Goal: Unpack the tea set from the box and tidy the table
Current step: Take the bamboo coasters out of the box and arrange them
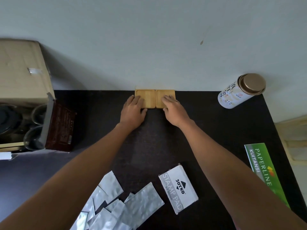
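At far left, box (25,72): cardboard carton with a taped flap, standing open toward the near side; dark rounded pieces of the tea set (10,120) remain inside, with glassy cups (38,113) beside them (details too dim to name).
Dark packet (61,127): brown printed pack leaning against the right wall of the box.
Foil sachets (116,203): loose silver heap at near left-centre of the table (166,146), overlapping one another.
Left hand (134,110): flat, fingers straight, pressing on the left coaster (147,97); nothing is gripped.
Right hand (172,108): likewise flat and relaxed, fingertips resting on the right coaster (163,95).
Coasters: two square bamboo trays, edges touching, set against the wall at the table's far edge.
Stamp pad box (178,189): grey and white, near centre, just right of the sachets.
Tea canister (240,91): white tin with a bronze lid, far right, tilted in this wide view.
Receipt book (265,171): green cover at the near right edge.
Step in hand: aligning the pair of coasters, judged nearly done.
Next move: probably lifting both hands and reaching left into the box for a cup or the pot (a careful two-handed grasp suits breakable ware).
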